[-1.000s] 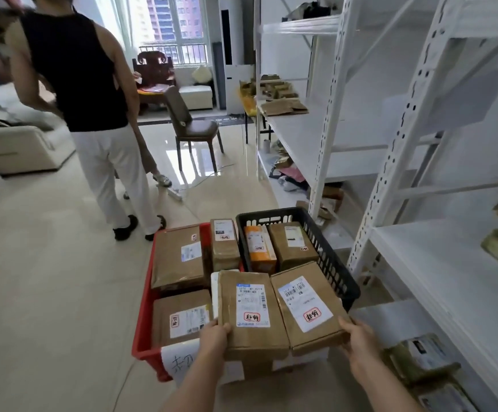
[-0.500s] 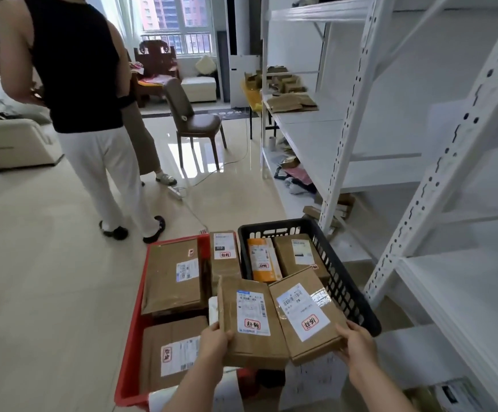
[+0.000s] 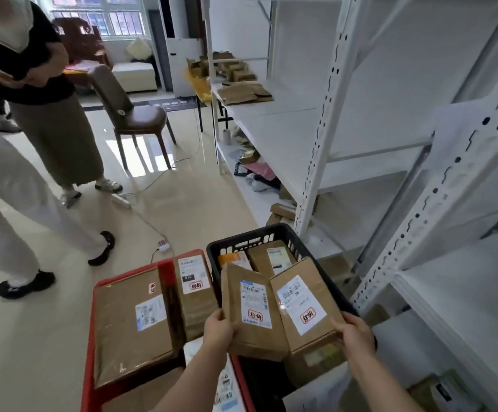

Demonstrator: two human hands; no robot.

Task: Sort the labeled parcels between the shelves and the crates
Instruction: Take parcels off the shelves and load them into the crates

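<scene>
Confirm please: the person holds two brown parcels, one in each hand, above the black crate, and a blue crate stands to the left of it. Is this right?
Only the colour is wrong. In the head view the crate to the left of the black crate is red, not blue. The left hand and right hand each hold a brown parcel above the black crate.

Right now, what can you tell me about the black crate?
The black crate is plastic-looking, with slotted walls and an open top. It sits on the floor, right beside the red crate and close to the white shelf post. Brown parcels and an orange one lie inside. Two hand-held parcels hide much of it.
</scene>
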